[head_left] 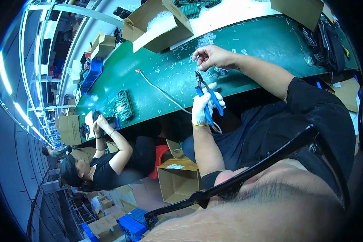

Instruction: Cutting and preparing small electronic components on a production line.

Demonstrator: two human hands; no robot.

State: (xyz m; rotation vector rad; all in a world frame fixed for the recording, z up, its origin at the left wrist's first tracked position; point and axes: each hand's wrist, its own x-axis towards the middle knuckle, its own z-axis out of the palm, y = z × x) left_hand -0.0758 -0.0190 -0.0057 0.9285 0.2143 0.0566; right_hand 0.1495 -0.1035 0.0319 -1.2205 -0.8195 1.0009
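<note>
My left hand (200,108), in a white glove, is closed round the blue handles of a pair of cutting pliers (201,84). Their dark jaws point away from me, up to the fingers of my other hand. Bare, my right hand (213,57) has its thumb and forefinger pinched together just beyond the jaws. Whatever it holds is too small to make out. Below both hands lies the green tabletop (165,60), strewn with small clear and whitish plastic bits (206,39), some heaped beside my right hand.
An open cardboard box (161,34) stands across the table. A white cable (161,89) with an orange tip runs over the table. To the left, a co-worker (109,161) sits near a bag of dark parts (123,105). A black bag (328,48) lies right; an empty carton (177,183) is below.
</note>
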